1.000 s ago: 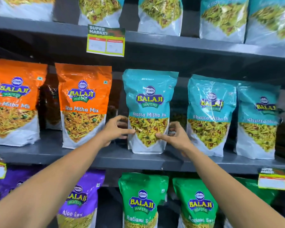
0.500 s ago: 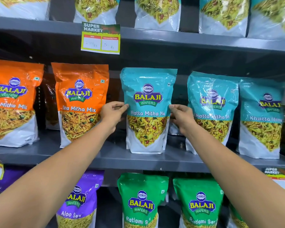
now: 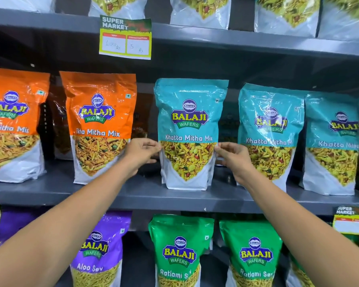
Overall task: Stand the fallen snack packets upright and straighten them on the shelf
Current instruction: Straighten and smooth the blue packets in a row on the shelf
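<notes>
On the middle shelf (image 3: 133, 195), two orange Tikha Mitha Mix packets (image 3: 101, 129) stand upright at the left. Next, the left hand (image 3: 142, 152) pinches the left edge of the teal Khatta Mitha Mix packet (image 3: 189, 133), thumb and fingers closed on the seam. The right hand (image 3: 232, 155) pinches the opposite edge the same way. Gripping both sides at mid-height likely lets the person square the packet, which stands upright, facing forward. Further right, two more teal packets (image 3: 270, 133) stand, overlapping slightly.
</notes>
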`<state>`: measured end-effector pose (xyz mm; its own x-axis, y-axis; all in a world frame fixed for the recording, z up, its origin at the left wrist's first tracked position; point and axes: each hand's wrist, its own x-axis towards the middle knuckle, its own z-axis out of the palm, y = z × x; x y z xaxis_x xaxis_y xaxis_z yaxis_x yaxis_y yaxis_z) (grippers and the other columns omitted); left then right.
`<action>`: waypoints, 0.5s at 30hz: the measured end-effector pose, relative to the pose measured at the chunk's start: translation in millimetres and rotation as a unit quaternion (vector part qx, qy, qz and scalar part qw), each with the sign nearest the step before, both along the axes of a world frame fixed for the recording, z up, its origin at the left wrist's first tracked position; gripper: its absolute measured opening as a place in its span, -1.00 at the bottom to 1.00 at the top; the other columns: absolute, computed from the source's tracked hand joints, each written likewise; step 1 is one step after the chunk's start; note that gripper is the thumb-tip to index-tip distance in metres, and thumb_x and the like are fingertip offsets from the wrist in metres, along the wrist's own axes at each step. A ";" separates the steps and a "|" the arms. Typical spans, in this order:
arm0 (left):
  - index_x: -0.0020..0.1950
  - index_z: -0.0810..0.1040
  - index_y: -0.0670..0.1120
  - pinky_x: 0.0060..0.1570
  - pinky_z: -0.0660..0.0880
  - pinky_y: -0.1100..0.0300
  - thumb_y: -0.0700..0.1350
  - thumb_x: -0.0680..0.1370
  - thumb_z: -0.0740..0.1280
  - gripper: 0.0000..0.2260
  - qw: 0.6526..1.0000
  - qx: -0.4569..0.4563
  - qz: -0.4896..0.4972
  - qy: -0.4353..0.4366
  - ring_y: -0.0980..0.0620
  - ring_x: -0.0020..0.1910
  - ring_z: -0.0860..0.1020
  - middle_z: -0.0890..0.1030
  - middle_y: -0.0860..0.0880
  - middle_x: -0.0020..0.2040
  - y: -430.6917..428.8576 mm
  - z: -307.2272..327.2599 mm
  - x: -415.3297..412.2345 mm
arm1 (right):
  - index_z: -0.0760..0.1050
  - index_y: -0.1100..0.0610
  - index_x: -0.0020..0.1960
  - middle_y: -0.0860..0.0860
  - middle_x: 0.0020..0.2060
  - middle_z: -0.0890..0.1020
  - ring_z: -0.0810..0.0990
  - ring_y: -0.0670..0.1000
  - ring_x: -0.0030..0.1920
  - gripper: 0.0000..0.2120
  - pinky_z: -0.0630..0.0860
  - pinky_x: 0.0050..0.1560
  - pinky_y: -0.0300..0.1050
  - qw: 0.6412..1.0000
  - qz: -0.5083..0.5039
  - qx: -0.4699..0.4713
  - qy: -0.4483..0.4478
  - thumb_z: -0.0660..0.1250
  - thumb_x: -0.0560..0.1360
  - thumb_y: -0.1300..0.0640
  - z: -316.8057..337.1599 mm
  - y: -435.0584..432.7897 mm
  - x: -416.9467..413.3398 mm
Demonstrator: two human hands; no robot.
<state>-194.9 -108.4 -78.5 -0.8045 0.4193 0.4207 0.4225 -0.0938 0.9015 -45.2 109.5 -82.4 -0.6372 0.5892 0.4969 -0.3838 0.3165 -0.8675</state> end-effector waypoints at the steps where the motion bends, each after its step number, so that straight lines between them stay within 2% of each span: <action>1: -0.05 0.60 -0.13 -0.04 0.61 0.03 -0.22 0.49 0.40 -0.94 1.000 0.012 0.012 0.005 0.01 -0.14 0.63 0.67 -0.17 0.00 0.6 -3.7 -0.8 | 0.59 0.22 -0.08 0.10 -0.23 0.65 0.60 0.03 -0.22 -0.96 0.58 -0.29 -0.23 1.000 0.000 -0.006 0.006 0.37 0.49 0.26 -3.3 -0.7 0.1; 4: -0.12 0.60 -0.11 -0.10 0.60 0.11 -0.24 0.49 0.39 -0.96 1.000 0.014 0.014 0.004 0.02 -0.18 0.62 0.67 -0.16 -0.04 -1.3 -1.2 -0.3 | 0.60 0.21 -0.09 0.11 -0.22 0.66 0.62 0.06 -0.19 -0.96 0.59 -0.26 -0.19 1.000 -0.023 -0.001 0.010 0.38 0.48 0.24 -3.2 -1.4 -0.9; 7: -0.12 0.57 -0.08 0.02 0.56 0.04 -0.25 0.49 0.38 -0.92 1.000 0.013 -0.026 -0.003 -0.02 -0.04 0.59 0.65 -0.06 -0.10 -4.6 0.6 1.7 | 0.57 0.20 -0.02 0.14 -0.09 0.65 0.62 0.11 -0.05 -0.91 0.63 -0.08 -0.03 1.000 0.010 0.002 0.003 0.38 0.48 0.22 -1.2 -1.2 1.0; 9: -0.01 0.56 -0.04 0.14 0.52 -0.06 -0.23 0.47 0.40 -0.85 0.996 0.031 -0.077 -0.022 -0.03 0.07 0.57 0.63 -0.03 -0.02 -5.3 -5.9 4.2 | 0.50 0.12 0.13 0.08 0.05 0.63 0.61 0.12 0.07 -0.73 0.57 0.10 0.13 0.996 0.081 -0.019 -0.016 0.41 0.45 0.18 -2.8 -1.0 2.2; 11: 0.19 0.48 0.00 0.16 0.51 -0.12 -0.25 0.45 0.42 -0.64 0.988 0.041 -0.138 -0.047 -0.02 0.15 0.55 0.59 -0.02 0.14 -3.6 -13.7 7.3 | 0.39 0.00 0.30 0.02 0.17 0.59 0.58 0.10 0.15 -0.45 0.52 0.14 0.18 0.987 0.146 -0.027 -0.059 0.47 0.35 0.11 -4.8 -3.0 1.2; 13: 0.29 0.39 0.05 0.11 0.53 -0.13 -0.29 0.41 0.45 -0.47 0.984 0.049 -0.165 -0.055 -0.01 0.17 0.54 0.54 0.00 0.21 -0.6 -19.0 8.6 | 0.35 0.00 0.37 0.00 0.20 0.59 0.57 0.08 0.19 -0.28 0.48 0.17 0.16 0.981 0.176 -0.009 -0.080 0.50 0.25 0.09 -9.0 -7.0 -1.9; 15: 0.30 0.37 0.07 -0.01 0.58 -0.06 -0.33 0.38 0.47 -0.40 0.986 0.050 -0.152 -0.047 0.02 0.15 0.53 0.53 0.02 0.20 0.2 -19.7 7.9 | 0.36 0.03 0.38 0.00 0.13 0.63 0.58 0.10 0.16 -0.21 0.47 0.18 0.15 0.982 0.173 -0.001 -0.072 0.53 0.18 0.12 -11.8 -10.6 -4.8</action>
